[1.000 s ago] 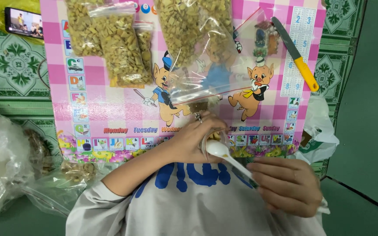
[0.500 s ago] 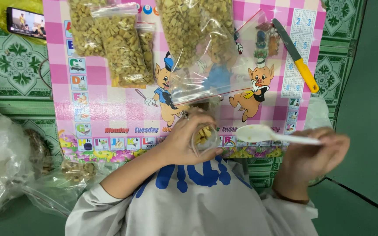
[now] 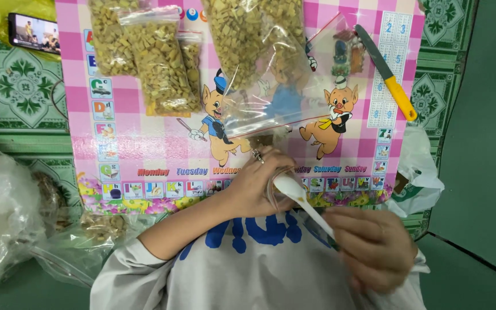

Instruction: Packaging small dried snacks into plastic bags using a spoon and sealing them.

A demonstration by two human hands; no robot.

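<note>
White plastic spoon [image 3: 302, 202] sits pinched in the right hand [image 3: 374, 247], its bowl at the small clear bag [image 3: 279, 185] clamped in the left hand [image 3: 259, 183]. Keeping that bag's mouth open and upright under the spoon should avoid spills onto the pink mat [image 3: 144, 149] beyond the hands.

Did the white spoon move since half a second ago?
Yes. The white spoon came back down and left, from beside the mat's right edge to the left hand.
</note>
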